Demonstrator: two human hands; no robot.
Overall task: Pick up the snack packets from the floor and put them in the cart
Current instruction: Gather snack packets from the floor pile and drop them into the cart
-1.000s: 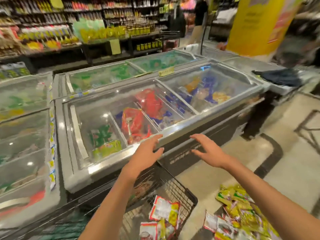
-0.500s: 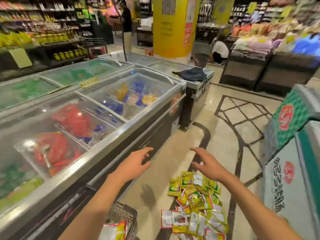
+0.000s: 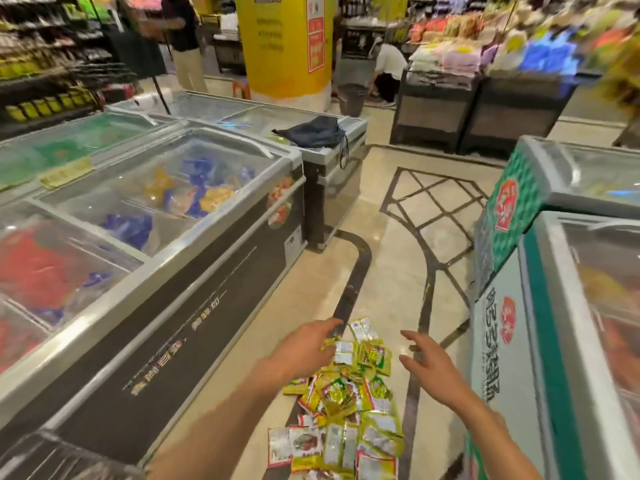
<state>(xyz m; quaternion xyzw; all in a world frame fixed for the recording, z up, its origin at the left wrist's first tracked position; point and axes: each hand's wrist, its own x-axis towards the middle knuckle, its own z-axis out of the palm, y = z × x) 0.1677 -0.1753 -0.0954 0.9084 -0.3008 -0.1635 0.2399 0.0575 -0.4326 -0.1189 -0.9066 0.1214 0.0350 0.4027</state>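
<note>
A heap of yellow, white and red snack packets [image 3: 349, 403] lies on the beige floor between two freezers. My left hand [image 3: 304, 348] hovers over the heap's far left side, fingers stretched out, holding nothing. My right hand [image 3: 427, 367] reaches out to the right of the heap, fingers spread and empty. The cart shows only as a blurred bit of wire [image 3: 45, 459] at the bottom left corner.
A long chest freezer [image 3: 194, 271] runs along the left; a dark bag [image 3: 311, 133] lies on the smaller freezer behind it. A green and white freezer [image 3: 509, 341] stands close on the right. A yellow pillar [image 3: 284, 46] and two people are far back.
The view has swung right and down, away from the cart to the floor heap. Both hands have dropped from freezer height to just above the packets, staying empty.
</note>
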